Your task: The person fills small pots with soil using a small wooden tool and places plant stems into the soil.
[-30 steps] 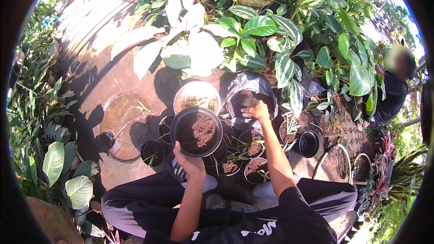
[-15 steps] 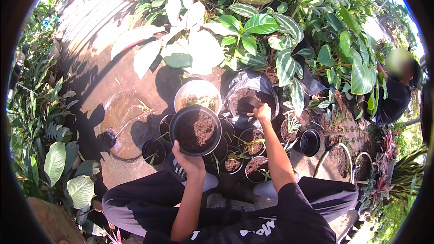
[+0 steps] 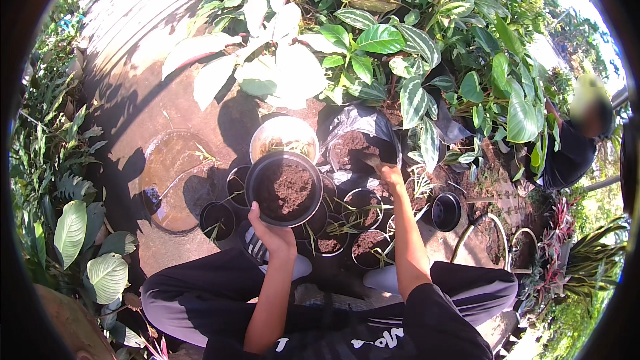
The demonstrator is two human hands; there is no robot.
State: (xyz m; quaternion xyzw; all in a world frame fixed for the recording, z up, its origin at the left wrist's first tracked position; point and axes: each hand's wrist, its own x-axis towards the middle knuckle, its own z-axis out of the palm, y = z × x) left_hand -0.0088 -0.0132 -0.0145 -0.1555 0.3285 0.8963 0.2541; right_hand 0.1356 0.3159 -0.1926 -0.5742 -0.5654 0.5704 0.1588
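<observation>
Seen from the head camera, the left hand [image 3: 272, 235] holds a black plastic pot [image 3: 285, 188] by its near rim, fingers closed on the edge, the pot raised above the ground and roughly half filled with dark soil. The right hand [image 3: 389, 175] reaches forward into a black bag of soil [image 3: 353, 150]; its fingers look curled around something at the bag's mouth, but whether they are shut on a scoop or on loose soil cannot be told. Just behind the held pot stands a pale bucket [image 3: 283, 137], and below and to the right of it sit several small black pots [image 3: 363, 210] with seedlings, packed close together. A likely mishap is the held pot tipping, since it hangs from one rim only and the soil weighs on its far side; spilled soil would land on the seedlings beneath. The right forearm also passes just over those small pots and could knock one. Open room lies to the left, on the bare concrete path [image 3: 133, 93]; ahead, the leafy plants [image 3: 373, 40] close things in, and another person [image 3: 573, 150] crouches well apart on the right.
</observation>
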